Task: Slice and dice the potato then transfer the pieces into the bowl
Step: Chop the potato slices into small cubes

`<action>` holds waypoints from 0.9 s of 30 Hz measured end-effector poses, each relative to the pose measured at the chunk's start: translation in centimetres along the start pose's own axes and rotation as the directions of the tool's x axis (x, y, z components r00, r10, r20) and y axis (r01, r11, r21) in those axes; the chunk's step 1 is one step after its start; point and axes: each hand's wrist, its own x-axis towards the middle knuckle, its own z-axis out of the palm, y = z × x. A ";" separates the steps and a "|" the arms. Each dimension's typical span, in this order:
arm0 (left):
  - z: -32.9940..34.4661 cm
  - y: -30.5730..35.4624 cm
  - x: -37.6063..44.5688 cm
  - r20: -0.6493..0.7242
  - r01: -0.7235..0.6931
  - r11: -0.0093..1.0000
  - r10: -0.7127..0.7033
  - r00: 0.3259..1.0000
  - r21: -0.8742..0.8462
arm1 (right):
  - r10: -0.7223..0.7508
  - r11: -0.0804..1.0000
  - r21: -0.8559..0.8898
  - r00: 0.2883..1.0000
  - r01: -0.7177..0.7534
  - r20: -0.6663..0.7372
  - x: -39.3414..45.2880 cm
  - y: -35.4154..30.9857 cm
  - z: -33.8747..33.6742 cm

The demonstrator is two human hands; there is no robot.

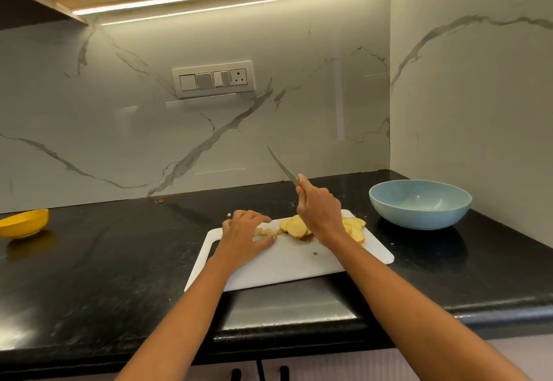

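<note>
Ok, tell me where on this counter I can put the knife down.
Bare counter lies between the yellow bowl and the cutting board. The board's near half is bare too. Its far edge is crowded with potato slices and both hands; the blue bowl stands to its right.

No readable text, label, brand, number or sign anywhere in view
</note>
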 end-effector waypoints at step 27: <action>-0.7 -3.5 2.3 0.051 0.217 0.893 -0.215 0.975 -0.394 | 0.075 0.987 0.156 0.974 -0.042 -0.212 1.8 1.6 -1.1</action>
